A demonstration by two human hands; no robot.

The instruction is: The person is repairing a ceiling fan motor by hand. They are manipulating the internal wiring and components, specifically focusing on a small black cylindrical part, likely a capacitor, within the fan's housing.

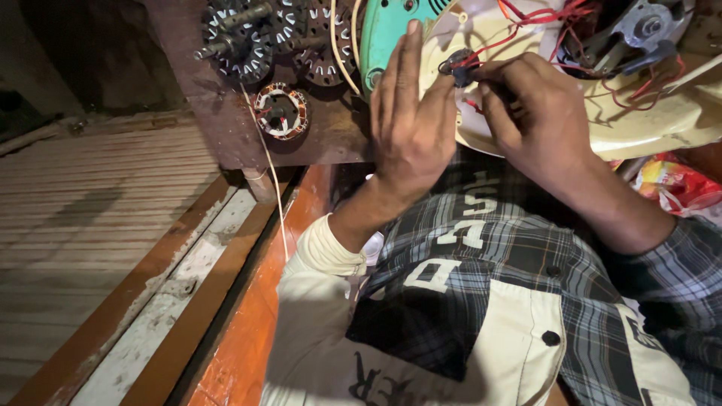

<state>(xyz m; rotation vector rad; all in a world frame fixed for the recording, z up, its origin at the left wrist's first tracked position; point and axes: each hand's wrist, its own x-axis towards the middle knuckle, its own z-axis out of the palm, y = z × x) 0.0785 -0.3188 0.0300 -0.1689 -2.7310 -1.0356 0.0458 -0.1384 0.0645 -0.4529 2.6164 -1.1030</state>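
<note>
The person's 2 hands meet over a cream plastic appliance housing (647, 124) that lies open at the top of the view. The left hand (410, 124) is raised with its back to the camera, fingers straight and pressed close together, the fingertips reaching up to a teal plastic cover (387, 34) that rests against the housing's left edge. The right hand (530, 113) pinches a small dark part (457, 66), possibly a switch or connector, between thumb and forefinger; the part sits just above the housing's inner face, between the 2 hands. Red wires (526, 19) run from it toward a grey metal motor (639, 30) inside the housing. To the left, a wound stator ring (281, 110) and dark toothed rotor cores (248, 37) lie on a brown board (331, 128).
</note>
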